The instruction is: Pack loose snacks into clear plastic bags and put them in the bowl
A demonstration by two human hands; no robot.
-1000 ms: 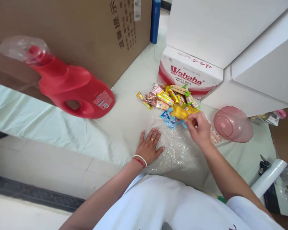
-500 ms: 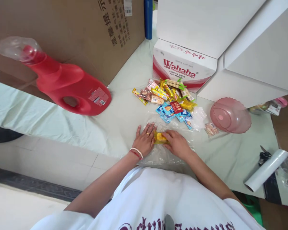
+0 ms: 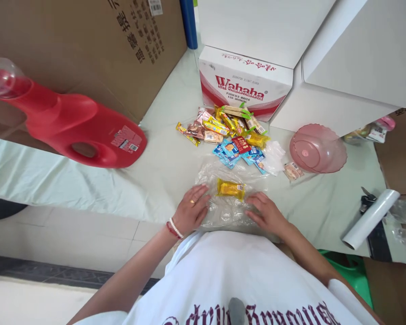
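Observation:
A yellow-wrapped snack packet lies on a sheet of clear plastic, near the table's front edge. To its left my left hand rests at the plastic with fingers apart, holding nothing. My right hand is on the other side, its fingers spread and a thumb over the plastic, apart from the packet. Just beyond lies a pile of small snacks: blue sachets, a red sachet and several yellow and brown wrapped packets. Crumpled white plastic touches the pile's right side.
A pink bowl stands to the right, with a small packet beside it. A white roll and keys lie farther right. Behind the snacks is a Wahaha carton. A big red bottle stands at left.
My right hand has let go of the yellow packet and moved right. My left hand has drawn back from it to the left. The packet now lies free on the plastic.

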